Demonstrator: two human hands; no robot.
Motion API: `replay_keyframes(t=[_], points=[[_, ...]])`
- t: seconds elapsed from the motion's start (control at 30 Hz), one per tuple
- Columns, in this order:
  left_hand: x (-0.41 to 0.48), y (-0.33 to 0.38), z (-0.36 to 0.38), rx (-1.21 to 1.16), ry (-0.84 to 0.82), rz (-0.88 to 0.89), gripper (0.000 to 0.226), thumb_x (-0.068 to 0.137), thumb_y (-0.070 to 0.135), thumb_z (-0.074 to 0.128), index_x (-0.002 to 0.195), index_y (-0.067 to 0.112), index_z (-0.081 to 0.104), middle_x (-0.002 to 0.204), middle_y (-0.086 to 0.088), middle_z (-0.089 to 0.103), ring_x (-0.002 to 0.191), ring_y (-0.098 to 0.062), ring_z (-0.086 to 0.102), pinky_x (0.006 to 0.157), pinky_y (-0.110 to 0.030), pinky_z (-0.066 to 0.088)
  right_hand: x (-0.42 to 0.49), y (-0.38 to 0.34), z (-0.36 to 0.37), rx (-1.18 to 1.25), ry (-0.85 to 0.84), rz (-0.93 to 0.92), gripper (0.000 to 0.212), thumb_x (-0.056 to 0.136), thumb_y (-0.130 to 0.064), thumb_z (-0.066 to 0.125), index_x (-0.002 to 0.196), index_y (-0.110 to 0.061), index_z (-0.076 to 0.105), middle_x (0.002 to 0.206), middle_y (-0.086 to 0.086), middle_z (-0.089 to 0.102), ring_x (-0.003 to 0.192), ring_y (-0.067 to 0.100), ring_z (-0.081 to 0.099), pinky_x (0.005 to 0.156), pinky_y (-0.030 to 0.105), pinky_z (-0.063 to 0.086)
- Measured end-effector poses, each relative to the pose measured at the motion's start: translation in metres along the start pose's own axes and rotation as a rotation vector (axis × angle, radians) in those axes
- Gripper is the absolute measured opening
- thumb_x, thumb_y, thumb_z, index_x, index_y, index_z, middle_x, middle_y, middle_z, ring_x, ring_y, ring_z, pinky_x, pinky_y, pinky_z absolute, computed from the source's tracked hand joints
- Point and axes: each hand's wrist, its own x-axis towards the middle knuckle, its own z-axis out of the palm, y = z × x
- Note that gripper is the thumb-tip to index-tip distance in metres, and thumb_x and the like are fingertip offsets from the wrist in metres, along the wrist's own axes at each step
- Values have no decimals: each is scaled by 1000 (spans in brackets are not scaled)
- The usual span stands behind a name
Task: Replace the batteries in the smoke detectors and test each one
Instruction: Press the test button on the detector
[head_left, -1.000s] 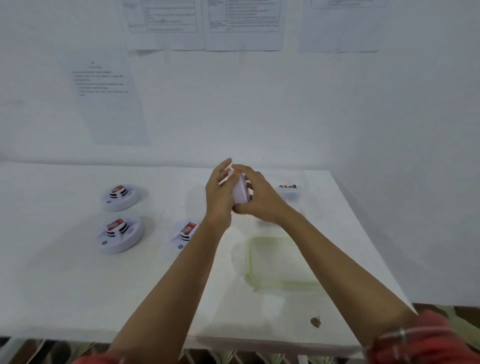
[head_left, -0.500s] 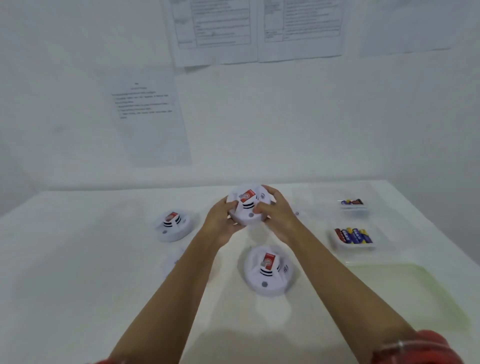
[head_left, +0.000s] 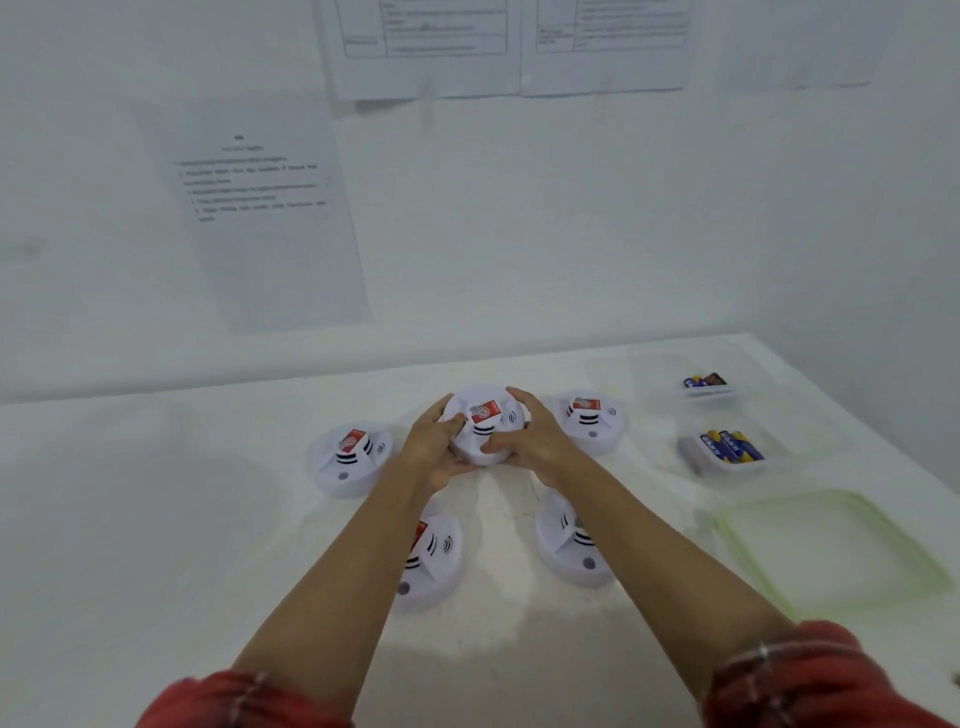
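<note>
Where the red sleeves (head_left: 810, 670) end nearest me, two bare forearms stretch over the white tabletop (head_left: 156, 519), each partly covering a smoke detector: the near left detector (head_left: 436, 566) and the near right detector (head_left: 563, 551). A green-rimmed lid (head_left: 831, 551) lies to their right. Farther on, mid-tabletop, the left hand (head_left: 434, 449) and right hand (head_left: 540, 441) each keep a curled grip on the rim of the held detector (head_left: 485, 415), its red label up. The far left detector (head_left: 350, 457) and far right detector (head_left: 592, 423) flank it. Right of those, the nearer battery tub (head_left: 727, 449) and farther battery tub (head_left: 704, 382) hold batteries. Printed sheets (head_left: 260, 208) hang on the wall.
</note>
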Motion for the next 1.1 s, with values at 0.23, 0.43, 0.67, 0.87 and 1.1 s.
replay_keyframes(t=[0.23, 0.43, 0.67, 0.87, 1.1], points=[[4, -3, -7, -46, 37, -37, 39, 98, 7, 40, 136, 14, 45, 135, -13, 52, 104, -29, 53, 64, -39, 49, 15, 16, 4, -41, -16, 108, 72, 75, 10, 66, 136, -13, 36, 119, 14, 53, 97, 24, 54, 77, 39, 54], [7, -4, -7, -11, 37, -30, 34, 97, 5, 40, 127, 17, 52, 129, -12, 55, 95, -27, 58, 65, -38, 50, 21, 24, 3, 95, 14, 154, 77, 68, 12, 70, 131, -21, 39, 129, 11, 54, 114, 26, 53, 93, 47, 49], [13, -5, -9, 9, 35, -54, 29, 97, 6, 41, 117, 21, 56, 126, -11, 58, 106, -32, 55, 68, -38, 51, 20, 24, 2, 155, -11, 144, 69, 71, 15, 66, 121, -26, 41, 117, 6, 56, 103, 21, 54, 76, 35, 52], [20, -8, -12, 36, 37, -50, 38, 97, 7, 40, 131, 20, 51, 132, -11, 56, 119, -35, 52, 70, -41, 52, 22, 26, 1, 145, -10, 140, 73, 71, 15, 67, 128, -22, 39, 119, 7, 54, 103, 21, 53, 73, 34, 53], [20, -7, -12, 37, 33, -50, 38, 97, 8, 41, 131, 21, 51, 131, -11, 56, 118, -34, 53, 70, -41, 52, 25, 29, 1, 137, -1, 151, 80, 70, 12, 69, 135, -21, 35, 133, 11, 50, 111, 23, 52, 79, 38, 53]])
